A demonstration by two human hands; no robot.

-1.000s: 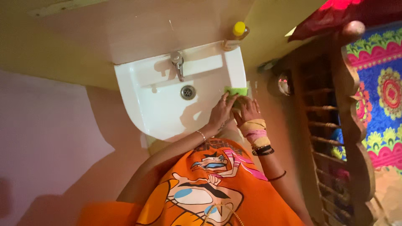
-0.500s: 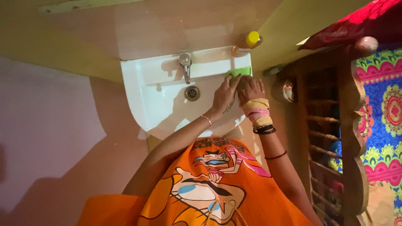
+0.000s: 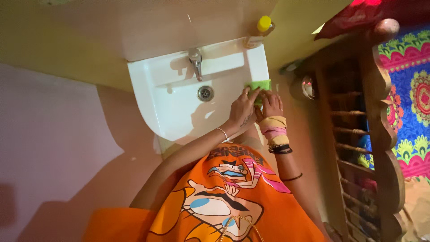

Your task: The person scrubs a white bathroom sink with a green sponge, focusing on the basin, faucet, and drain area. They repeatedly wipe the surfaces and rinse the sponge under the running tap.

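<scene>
A white wash basin [image 3: 142, 96] hangs on the wall, with a metal tap [image 3: 195, 61] at its back and a round drain [image 3: 205, 92] in the bowl. A green sponge [image 3: 261, 84] lies on the basin's right rim. My left hand [image 3: 243, 110], with a thin bracelet at the wrist, has its fingertips pressed on the sponge's left side. My right hand [image 3: 271, 105], with coloured bangles on the wrist, grips the sponge from the near side. Both hands sit close together at the rim.
A bottle with a yellow cap [image 3: 262, 26] stands on the basin's back right corner. A carved wooden frame [image 3: 377, 117] with rails rises close on the right, with a patterned blue and pink cloth [image 3: 416, 94] behind it. My orange printed shirt [image 3: 224, 197] fills the lower view.
Half a second ago both hands held the sponge up on the back ledge near the tap. They have since drawn it back down along the right rim.
</scene>
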